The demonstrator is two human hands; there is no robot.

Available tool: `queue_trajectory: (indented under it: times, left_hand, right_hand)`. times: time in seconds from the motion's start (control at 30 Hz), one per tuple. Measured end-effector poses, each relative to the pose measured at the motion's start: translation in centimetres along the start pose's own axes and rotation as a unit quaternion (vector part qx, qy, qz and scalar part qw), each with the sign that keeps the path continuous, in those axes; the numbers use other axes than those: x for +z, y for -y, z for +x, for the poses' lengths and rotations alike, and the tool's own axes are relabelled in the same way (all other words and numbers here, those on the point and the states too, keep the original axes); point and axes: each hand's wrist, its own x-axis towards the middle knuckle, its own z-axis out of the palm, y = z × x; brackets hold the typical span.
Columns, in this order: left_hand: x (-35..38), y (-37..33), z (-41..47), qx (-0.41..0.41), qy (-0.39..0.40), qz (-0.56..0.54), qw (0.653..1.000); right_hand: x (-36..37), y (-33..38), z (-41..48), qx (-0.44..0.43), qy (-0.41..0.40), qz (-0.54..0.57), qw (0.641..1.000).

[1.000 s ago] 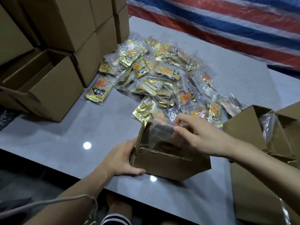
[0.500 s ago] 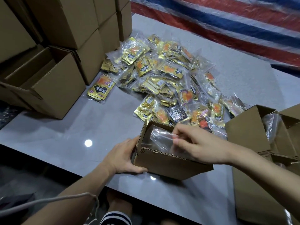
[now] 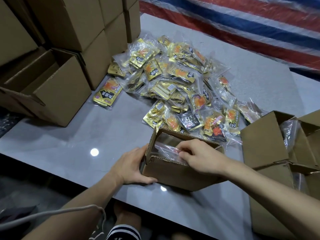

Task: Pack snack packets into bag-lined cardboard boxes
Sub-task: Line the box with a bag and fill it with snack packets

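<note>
Head view, left to right. A stack of closed cardboard boxes (image 3: pixel 69 23) occupies the far left of the grey table (image 3: pixel 72 146). In front of the stack stands an open empty-looking box (image 3: pixel 57 94) with its flaps raised. Just to the right of it, a single gold snack packet (image 3: pixel 107 94) lies flat on the table, apart from the main pile.

At the near edge of the table, the left hand (image 3: pixel 131 167) grips the left end of a small cardboard box (image 3: pixel 173 172): the thumb lies along the lower front face and the fingers wrap behind the left wall. The small cardboard box stands open side up. A clear plastic bag (image 3: pixel 166 150) sits inside the opening, against the near wall. The right hand (image 3: pixel 199 156) reaches into the box from the right with fingers curled, pinching the upper edge of the clear plastic bag.

Behind the small cardboard box, the pile of snack packets (image 3: pixel 181 80) is spread across the middle of the table; the nearest packets lie just beside the box's far wall.

At the right edge, more open boxes (image 3: pixel 263 141) stand together, one with a bag liner (image 3: pixel 289 134) visible inside. A red, white and blue striped tarp (image 3: pixel 242 23) runs along the far right background.
</note>
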Motion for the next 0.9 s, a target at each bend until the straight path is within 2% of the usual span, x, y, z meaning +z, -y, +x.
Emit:
queue_trajectory:
  times: [0.07, 0.13, 0.3, 0.37, 0.4, 0.43, 0.5, 0.57, 0.67, 0.9]
  left_hand:
    - [0.0, 0.0, 0.0, 0.002, 0.004, 0.002, 1.000]
    - [0.1, 0.1, 0.1, 0.001, 0.009, 0.006, 1.000]
    - [0.0, 0.2, 0.1, -0.002, 0.016, 0.007, 1.000]
    - [0.0, 0.1, 0.1, 0.000, 0.016, 0.006, 1.000]
    - [0.0, 0.1, 0.1, 0.002, 0.014, 0.005, 1.000]
    - [0.0, 0.0, 0.1, 0.004, 0.012, 0.003, 1.000]
    - [0.0, -0.1, 0.1, 0.010, 0.008, 0.002, 1.000]
    - [-0.1, -0.3, 0.0, 0.013, -0.001, 0.005, 1.000]
    - [-0.2, -0.6, 0.0, 0.010, -0.008, 0.006, 1.000]
    - [-0.1, -0.5, -0.1, 0.005, -0.005, 0.005, 1.000]
  right_hand:
    - [0.1, -0.1, 0.2, 0.020, -0.021, 0.039, 0.999]
    - [-0.2, 0.1, 0.3, 0.021, -0.040, 0.032, 0.998]
    - [-0.6, 1.0, -0.3, 0.015, -0.124, -0.145, 0.982]
    - [-0.7, 1.1, -0.9, -0.032, -0.167, -0.158, 0.973]
    - [-0.8, 1.1, -1.3, -0.051, -0.163, -0.147, 0.974]
    - [-0.9, 1.2, -1.7, -0.054, -0.129, -0.122, 0.983]
    - [-0.9, 1.6, -2.2, -0.026, 0.005, -0.072, 0.997]
    - [-1.0, 1.7, -2.4, 0.005, 0.110, -0.046, 0.993]
    - [-1.4, 2.0, -2.1, 0.034, 0.156, 0.000, 0.987]
    - [-1.3, 1.9, -1.9, 0.042, 0.250, -0.014, 0.967]
